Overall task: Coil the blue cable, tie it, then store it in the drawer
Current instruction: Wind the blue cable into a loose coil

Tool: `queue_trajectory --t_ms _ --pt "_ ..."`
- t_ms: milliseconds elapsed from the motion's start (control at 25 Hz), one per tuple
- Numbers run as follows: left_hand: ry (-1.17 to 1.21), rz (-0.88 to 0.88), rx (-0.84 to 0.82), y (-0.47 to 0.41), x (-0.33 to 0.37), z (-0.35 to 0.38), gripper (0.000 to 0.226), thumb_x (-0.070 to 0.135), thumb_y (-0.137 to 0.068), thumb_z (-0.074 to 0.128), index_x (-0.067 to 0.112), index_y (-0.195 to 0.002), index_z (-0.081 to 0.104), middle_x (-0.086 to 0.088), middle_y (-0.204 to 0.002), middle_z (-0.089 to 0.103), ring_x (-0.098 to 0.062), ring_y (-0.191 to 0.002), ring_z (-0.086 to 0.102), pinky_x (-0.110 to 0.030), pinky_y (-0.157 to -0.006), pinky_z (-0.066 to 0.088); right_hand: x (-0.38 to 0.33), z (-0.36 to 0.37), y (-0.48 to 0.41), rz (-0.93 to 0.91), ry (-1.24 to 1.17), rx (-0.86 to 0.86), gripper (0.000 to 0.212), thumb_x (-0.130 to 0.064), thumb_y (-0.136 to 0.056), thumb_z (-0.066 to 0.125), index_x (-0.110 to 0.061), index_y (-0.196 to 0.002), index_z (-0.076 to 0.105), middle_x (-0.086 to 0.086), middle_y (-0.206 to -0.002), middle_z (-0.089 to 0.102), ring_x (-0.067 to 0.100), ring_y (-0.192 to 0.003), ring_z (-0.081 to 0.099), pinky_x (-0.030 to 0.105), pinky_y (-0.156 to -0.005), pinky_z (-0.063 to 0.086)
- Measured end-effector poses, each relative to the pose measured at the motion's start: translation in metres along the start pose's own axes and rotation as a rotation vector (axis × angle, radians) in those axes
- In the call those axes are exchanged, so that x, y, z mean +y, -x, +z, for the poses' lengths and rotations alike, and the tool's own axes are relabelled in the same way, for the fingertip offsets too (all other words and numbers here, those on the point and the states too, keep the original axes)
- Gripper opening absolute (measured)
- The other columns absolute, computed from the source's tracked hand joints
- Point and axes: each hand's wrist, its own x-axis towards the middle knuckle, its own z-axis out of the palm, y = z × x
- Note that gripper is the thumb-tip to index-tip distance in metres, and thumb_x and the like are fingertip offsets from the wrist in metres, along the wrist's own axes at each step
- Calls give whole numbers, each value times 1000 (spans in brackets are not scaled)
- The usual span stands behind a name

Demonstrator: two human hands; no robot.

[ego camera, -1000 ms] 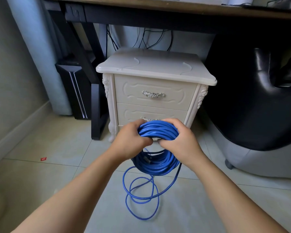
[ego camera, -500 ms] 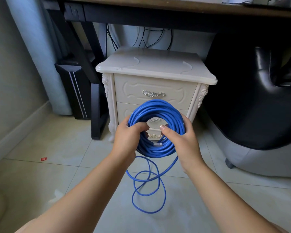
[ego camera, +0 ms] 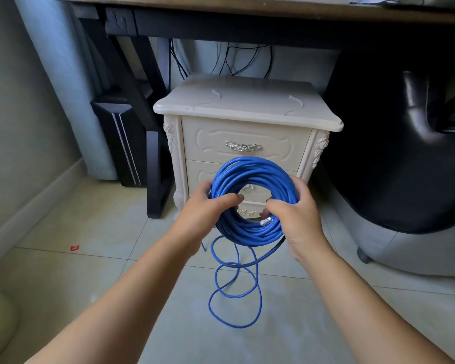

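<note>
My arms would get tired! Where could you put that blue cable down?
The flat top of the cream bedside cabinet shows bare. So does the pale tiled floor between the grey wall and the black desk leg, bar a small red scrap. Crowded: the floor ahead, where loose loops of the blue cable trail.

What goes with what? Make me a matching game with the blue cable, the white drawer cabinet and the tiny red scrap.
Things:
1. round blue cable coil
2. cream carved cabinet
3. tiny flat red scrap

States:
A. lying on the pale floor tiles
B. gripped by the left hand and right hand
C. top drawer shut

Pairs: 1-B, 2-C, 3-A
</note>
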Motion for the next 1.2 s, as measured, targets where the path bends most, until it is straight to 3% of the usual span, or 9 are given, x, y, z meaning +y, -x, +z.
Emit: queue_trajectory --t_ms 160,240,360,560,720,920,1040,1200 --pt "-452 360 -57 2 7 -10 62 11 -71 78 34 -124 55 13 -104 67 0 -90 66 -16 -79 50 -9 -2 7 -246 402 -200 61 -2 -67 65 -38 -115 56 -14 -100 65 9 -90 64 31 -81 54" --pt "-668 439 -116 5 4 -8 61 13 -68 76 36 -120 55 15 -100 66 3 -87 63 -16 -76 50 -9 -1 10 -320 563 -299 64 -5 -66 66 -41 -117 54 -18 -105 61 9 -95 60 32 -83 52" --pt "-723 384 -77 9 1 -3 47 11 -65 72 32 -104 57 13 -81 65 0 -71 62 -23 -64 52 -5 -2 13 -311 572 -318 65 -9 -64 67 -42 -119 55 -20 -110 59 7 -99 59 36 -87 52" --pt "-507 323 -23 10 4 2 42 1 -64 71 26 -96 62 12 -70 66 -2 -58 58 -18 -55 48 -6 -3 11 -296 415 -252 64 -9 -67 75 -43 -118 57 -18 -112 63 4 -101 62 32 -89 53" --pt "-266 226 34 8 4 5 42 -6 -66 69 24 -96 66 15 -61 63 -3 -53 56 -15 -52 44 -5 -6 7 -177 191 -197 55 -7 -73 79 -35 -117 61 -14 -107 69 5 -99 66 29 -90 54" --pt "134 104 165 4 4 8 28 -10 -73 63 10 -92 62 5 -60 54 -14 -57 50 -23 -54 41 6 3 10 34 -240 -113 50 -5 -75 75 -30 -118 63 5 -106 71 27 -104 68 42 -95 53" --pt "208 83 203 8 -4 15 25 -9 -74 62 9 -91 59 1 -65 52 -17 -62 48 -30 -59 40 10 8 13 42 -250 -56 50 1 -77 72 -29 -117 63 7 -106 71 26 -101 68 37 -91 54" --pt "137 26 100 7 -10 13 26 2 -76 70 14 -97 60 1 -72 60 -18 -69 58 -31 -67 48 8 6 11 42 -174 32 48 9 -76 62 -29 -105 63 -6 -87 68 17 -84 65 29 -77 55"
